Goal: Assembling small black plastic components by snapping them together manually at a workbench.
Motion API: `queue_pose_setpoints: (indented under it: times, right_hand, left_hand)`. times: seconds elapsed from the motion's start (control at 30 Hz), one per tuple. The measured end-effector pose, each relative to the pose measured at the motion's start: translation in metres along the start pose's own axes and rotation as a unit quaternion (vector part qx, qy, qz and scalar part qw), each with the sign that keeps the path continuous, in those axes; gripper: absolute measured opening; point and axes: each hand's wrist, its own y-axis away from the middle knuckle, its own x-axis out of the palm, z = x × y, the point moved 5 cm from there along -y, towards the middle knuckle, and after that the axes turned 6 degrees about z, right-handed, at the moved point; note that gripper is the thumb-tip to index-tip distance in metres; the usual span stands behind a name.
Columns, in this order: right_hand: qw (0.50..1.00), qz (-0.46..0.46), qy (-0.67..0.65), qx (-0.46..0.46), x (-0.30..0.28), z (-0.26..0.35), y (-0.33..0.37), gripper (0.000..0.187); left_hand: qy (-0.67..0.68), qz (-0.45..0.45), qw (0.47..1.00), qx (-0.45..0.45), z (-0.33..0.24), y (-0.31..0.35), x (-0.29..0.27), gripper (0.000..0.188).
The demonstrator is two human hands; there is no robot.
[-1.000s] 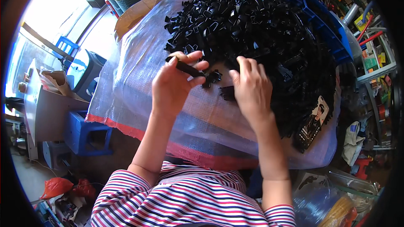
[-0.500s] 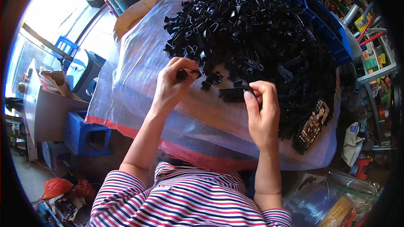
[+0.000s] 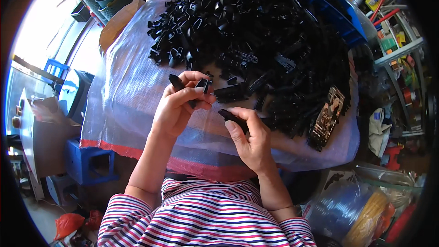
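Note:
My left hand [image 3: 173, 107] is closed around black plastic pieces. A small black bent clip [image 3: 203, 84] shows between its thumb and fingers, and a longer black piece [image 3: 176, 82] sticks out past the knuckles. Lower and to the right, my right hand [image 3: 251, 139] pinches a narrow black plastic strip [image 3: 232, 120] between thumb and forefinger. The hands are apart. Just beyond them spreads a large heap of black plastic parts [image 3: 215, 23], with small bent clips at the far left and longer strips toward the right. A few loose pieces [image 3: 228, 93] lie near my fingertips.
The heap rests on a translucent woven sheet [image 3: 128, 105] with a red border. A flat, rectangular patterned thing [image 3: 330, 118] lies at the right. Blue crates [image 3: 329, 7] stand behind the heap. At the left is a blue stool [image 3: 91, 160]; bags [image 3: 352, 212] lie lower right.
The view has shifted, and my hands have come closer together. My right hand has moved down and left, with a black strip now plainly in its grip. A clip now shows in my left fingers.

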Motion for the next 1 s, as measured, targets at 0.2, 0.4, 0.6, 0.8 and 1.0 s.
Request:
queue_pose_setpoints:
  times: [0.2,0.4,0.6,0.8,1.0]
  right_hand:
    - [0.998,-0.005,-0.009,-0.06,-0.006,0.007,-0.003,0.025]
    - [0.994,0.006,-0.017,-0.112,0.0,0.016,-0.011,0.03]
    - [0.997,-0.025,0.014,-0.068,-0.002,0.007,-0.014,0.027]
    - [0.997,-0.014,0.028,-0.071,-0.004,0.004,-0.016,0.026]
    - [1.0,-0.026,0.009,0.008,-0.009,0.002,-0.008,0.025]
  left_hand:
    - [-0.046,0.033,0.998,0.01,0.006,-0.003,0.002,0.025]
    - [-0.029,0.043,0.999,-0.005,0.023,0.003,0.01,0.022]
    - [0.003,0.038,0.999,-0.032,0.019,0.007,0.021,0.016]
    - [-0.019,0.009,0.999,-0.026,0.023,0.006,0.014,0.016]
    - [-0.015,-0.031,0.998,-0.044,0.02,0.003,0.008,0.016]
